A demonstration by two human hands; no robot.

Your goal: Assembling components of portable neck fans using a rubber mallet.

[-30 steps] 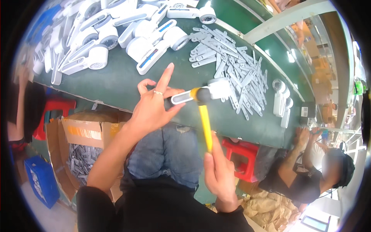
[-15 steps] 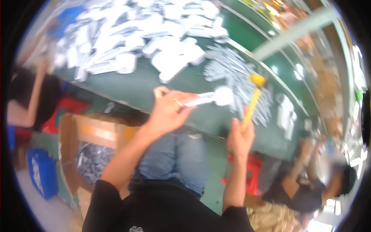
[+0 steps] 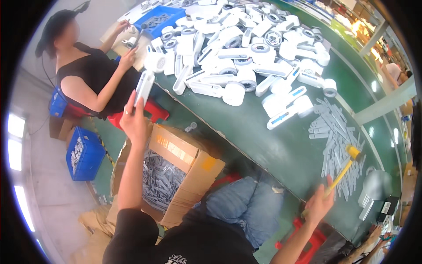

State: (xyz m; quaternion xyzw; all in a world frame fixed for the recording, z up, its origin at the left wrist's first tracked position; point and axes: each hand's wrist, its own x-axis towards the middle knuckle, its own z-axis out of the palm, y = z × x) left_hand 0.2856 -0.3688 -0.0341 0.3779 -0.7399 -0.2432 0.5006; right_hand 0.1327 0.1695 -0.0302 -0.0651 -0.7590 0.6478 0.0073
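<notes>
My left hand [image 3: 135,122] is raised to the left, past the table's near edge. Its fingers grip the handle of a white plastic housing [image 3: 145,86], whose round perforated head points up and away. My right hand [image 3: 320,202] is closed round the yellow handle of a mallet [image 3: 338,178], low at the right edge of the table. The mallet's yellow and dark head hangs over a pile of thin grey plastic strips [image 3: 336,136]. A large heap of similar white housings [image 3: 233,90] covers the far side of the table.
The green table [image 3: 246,132] runs diagonally across. Below my left arm stands an open cardboard box [image 3: 180,154] of grey parts. A blue crate [image 3: 86,154] stands on the floor. A co-worker [image 3: 94,83] sits at the left, near a blue tray [image 3: 147,33]. Red stools [image 3: 303,242] are nearby.
The view has swung left. My left hand has carried the white housing from over the table, near the mallet, out to the left. My right hand still holds the mallet.
</notes>
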